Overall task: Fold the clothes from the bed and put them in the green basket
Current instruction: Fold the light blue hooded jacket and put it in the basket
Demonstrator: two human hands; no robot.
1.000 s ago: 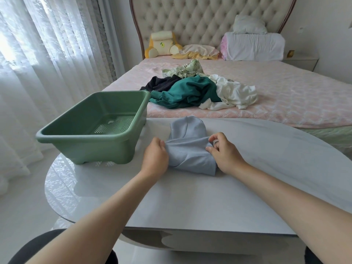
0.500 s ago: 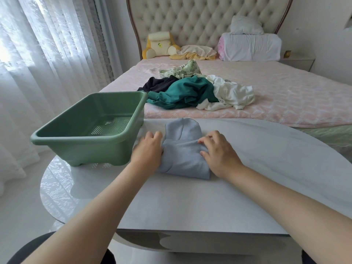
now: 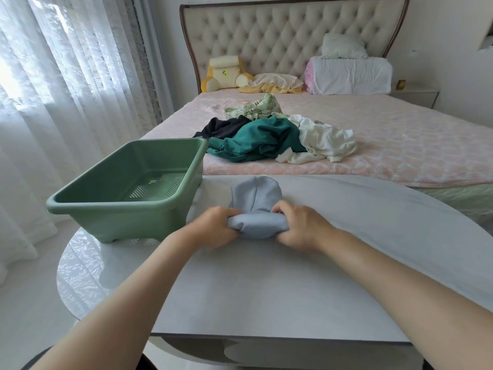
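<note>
Green basket (image 3: 112, 208) at far-left edge of tabletop (image 3: 266, 289), slotted floor in view | blue garment (image 3: 256, 194) mid-tabletop nr far edge, near end bunched | L hand (image 3: 213, 228) & R hand (image 3: 302, 227) each grip bunched end, fingertips hidden in cloth | clothes pile (image 3: 266, 137) on bed (image 3: 413, 145).

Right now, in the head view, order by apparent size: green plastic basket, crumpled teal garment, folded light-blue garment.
1. Green plastic basket.
2. Crumpled teal garment and folded light-blue garment look about equal; the teal one lies farther away.
</note>
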